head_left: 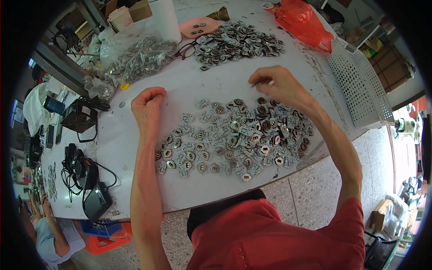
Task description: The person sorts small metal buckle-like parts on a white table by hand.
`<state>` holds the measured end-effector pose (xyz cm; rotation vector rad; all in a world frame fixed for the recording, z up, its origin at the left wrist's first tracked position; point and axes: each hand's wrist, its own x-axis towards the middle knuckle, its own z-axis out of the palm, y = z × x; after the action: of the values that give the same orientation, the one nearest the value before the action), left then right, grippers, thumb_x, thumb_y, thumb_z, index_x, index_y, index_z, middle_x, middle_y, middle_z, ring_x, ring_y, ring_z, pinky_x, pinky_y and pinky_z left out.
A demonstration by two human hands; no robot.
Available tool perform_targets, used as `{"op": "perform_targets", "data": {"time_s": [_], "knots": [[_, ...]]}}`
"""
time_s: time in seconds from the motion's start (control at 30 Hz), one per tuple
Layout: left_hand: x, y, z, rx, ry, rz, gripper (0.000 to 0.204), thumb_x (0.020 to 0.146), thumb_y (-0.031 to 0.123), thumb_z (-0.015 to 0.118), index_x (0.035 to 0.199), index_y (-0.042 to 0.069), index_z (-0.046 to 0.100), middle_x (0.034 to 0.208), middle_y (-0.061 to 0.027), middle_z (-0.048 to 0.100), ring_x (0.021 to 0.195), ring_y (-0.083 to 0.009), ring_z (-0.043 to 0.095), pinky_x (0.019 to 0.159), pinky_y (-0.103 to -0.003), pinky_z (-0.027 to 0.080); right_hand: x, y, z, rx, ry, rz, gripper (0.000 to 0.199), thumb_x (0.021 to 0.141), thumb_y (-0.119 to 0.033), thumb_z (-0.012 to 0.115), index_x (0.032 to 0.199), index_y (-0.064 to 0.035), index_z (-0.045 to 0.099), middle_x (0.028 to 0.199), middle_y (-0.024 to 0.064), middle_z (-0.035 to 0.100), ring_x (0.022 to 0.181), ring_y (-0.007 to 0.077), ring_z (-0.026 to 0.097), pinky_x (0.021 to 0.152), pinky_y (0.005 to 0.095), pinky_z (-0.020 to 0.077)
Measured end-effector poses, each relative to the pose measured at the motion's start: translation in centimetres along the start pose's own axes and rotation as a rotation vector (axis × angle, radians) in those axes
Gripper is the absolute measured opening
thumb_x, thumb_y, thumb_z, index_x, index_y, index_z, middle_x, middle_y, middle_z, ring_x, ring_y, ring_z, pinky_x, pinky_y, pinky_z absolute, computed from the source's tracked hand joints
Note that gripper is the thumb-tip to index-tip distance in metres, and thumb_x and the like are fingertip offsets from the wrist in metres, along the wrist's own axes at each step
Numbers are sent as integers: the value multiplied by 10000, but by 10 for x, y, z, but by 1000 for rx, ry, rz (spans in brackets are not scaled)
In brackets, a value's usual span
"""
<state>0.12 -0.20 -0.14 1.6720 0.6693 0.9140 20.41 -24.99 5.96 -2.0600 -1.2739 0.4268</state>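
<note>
My left hand (148, 102) rests on the white table left of the near pile, its fingers curled closed; whatever they hold, if anything, is hidden. Above the top right of that pile is my right hand (280, 86), thumb and fingers pinched on a small dark part (255, 83), partly hidden and slightly blurred. The near pile (243, 135) is made of many small metal parts, some round and dark with slotted centres, others silvery plates. Farther back lies a second heap of similar parts (240, 45), apart from both hands.
Bags of parts (144, 58), a white cylinder (165, 20), a pink tray (198, 28) and glasses (186, 50) stand at the back. A red plastic bag (301, 22) and white perforated basket (360, 83) are right. Black adapters with cables (96, 200) lie left, near another person (56, 238).
</note>
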Motion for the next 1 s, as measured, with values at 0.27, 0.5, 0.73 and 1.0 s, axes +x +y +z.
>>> {"op": "perform_targets", "data": {"time_s": [0.27, 0.5, 0.73, 1.0], "knots": [[-1, 0, -3, 44, 12, -12, 171, 732, -26, 531, 834, -23, 668, 758, -45, 643, 714, -97, 558, 689, -213, 420, -14, -24, 1, -70, -59, -145, 276, 729, -107, 593, 993, -32, 625, 911, 127, 620, 810, 251, 603, 748, 346, 478], [1, 3, 6, 23, -2, -10, 164, 728, -27, 533, 822, -23, 668, 755, -41, 640, 702, -93, 544, 679, -209, 410, 69, 80, -11, -497, 383, 109, 328, 741, -117, 603, 1069, -110, 609, 1049, 137, 575, 955, 308, 572, 806, 414, 458], [-1, 5, 1, 46, 15, -13, 154, 726, -27, 542, 815, -18, 668, 750, -34, 636, 695, -89, 537, 669, -211, 406, 56, 82, -15, -413, 173, 125, 392, 744, -142, 603, 1134, -121, 584, 1016, 158, 565, 956, 307, 567, 822, 398, 458], [0, 4, 5, 25, 5, -13, 156, 731, -29, 539, 818, -18, 668, 750, -32, 633, 706, -88, 536, 682, -209, 405, 58, 69, -4, -304, 182, 10, 408, 740, -172, 618, 1135, -78, 579, 997, 173, 562, 931, 294, 574, 838, 385, 451]]}}
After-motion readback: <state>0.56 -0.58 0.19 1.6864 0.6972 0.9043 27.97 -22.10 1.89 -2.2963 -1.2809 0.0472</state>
